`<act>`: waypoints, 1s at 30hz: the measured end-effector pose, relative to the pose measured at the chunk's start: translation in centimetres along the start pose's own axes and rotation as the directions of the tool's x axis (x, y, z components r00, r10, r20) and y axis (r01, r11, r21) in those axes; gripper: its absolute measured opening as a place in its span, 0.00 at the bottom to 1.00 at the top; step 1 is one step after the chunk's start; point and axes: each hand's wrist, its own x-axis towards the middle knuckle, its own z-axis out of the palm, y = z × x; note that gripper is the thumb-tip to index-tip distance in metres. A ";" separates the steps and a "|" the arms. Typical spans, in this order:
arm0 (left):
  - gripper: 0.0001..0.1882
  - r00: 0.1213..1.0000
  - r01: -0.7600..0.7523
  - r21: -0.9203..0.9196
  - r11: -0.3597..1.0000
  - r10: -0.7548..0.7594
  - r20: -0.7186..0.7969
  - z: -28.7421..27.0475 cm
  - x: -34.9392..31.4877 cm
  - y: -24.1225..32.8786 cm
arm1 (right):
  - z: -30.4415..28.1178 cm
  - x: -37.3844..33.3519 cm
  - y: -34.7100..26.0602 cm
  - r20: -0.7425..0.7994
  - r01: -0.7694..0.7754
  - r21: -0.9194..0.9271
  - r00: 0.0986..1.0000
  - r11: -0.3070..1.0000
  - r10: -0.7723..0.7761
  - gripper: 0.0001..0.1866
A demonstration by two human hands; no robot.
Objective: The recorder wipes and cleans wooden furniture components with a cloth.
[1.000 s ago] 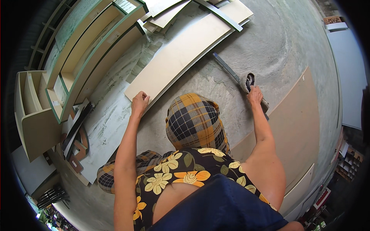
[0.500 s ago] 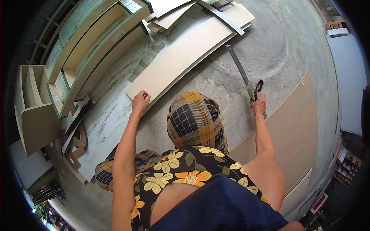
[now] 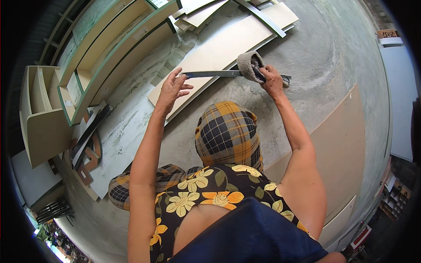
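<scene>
My right hand [image 3: 272,83] is closed around a fuzzy grey cloth loop [image 3: 251,66] together with a long, flat metal strip [image 3: 219,73]. The strip lies level across the view, its dark tip to the left and its other end past my right hand. My left hand [image 3: 172,90] has its fingers apart, close to the dark tip; whether a finger touches it I cannot tell. Under the strip is a long pale board [image 3: 210,52] stacked on others, slanting to the far right.
A narrow metal bar [image 3: 263,18] crosses the board's far end. Green-edged shelving [image 3: 118,57] stands at the left, with a curved cabinet [image 3: 46,131] beside it. Dark-and-brown offcuts [image 3: 90,153] lie near it. A large thin panel [image 3: 337,144] rests on the concrete floor [image 3: 324,57] at right.
My right hand has swung up and left, turning the strip from pointing away to lying crosswise. My left hand has risen off the board's near corner and its fingers have spread.
</scene>
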 end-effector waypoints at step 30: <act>0.14 0.981 -0.141 0.186 0.972 0.162 -0.103 2.9 -0.2 0.8 | 2.0 -6.4 13.7 -0.216 -0.937 -0.089 0.349 0.338 0.912 0.19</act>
